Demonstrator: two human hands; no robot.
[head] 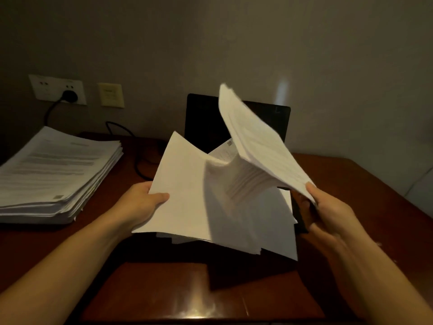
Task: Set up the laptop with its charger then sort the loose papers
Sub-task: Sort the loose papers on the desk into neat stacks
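Note:
I hold a thick bundle of loose white papers (pixel 199 195) above an open black laptop (pixel 203 120), hiding its keyboard. My left hand (pixel 143 202) grips the bundle's left edge, thumb on top. My right hand (pixel 325 207) pinches the lower corner of an upper batch of sheets (pixel 255 141), lifted and fanned away from the rest. A black charger plug (pixel 69 96) sits in the wall socket, and its cable (pixel 140 165) runs across the table toward the laptop.
A tall stack of printed papers (pixel 54 174) lies on the left of the dark wooden table (pixel 164 289). A second wall plate (pixel 111 95) is mounted beside the socket. The wall stands close behind the laptop.

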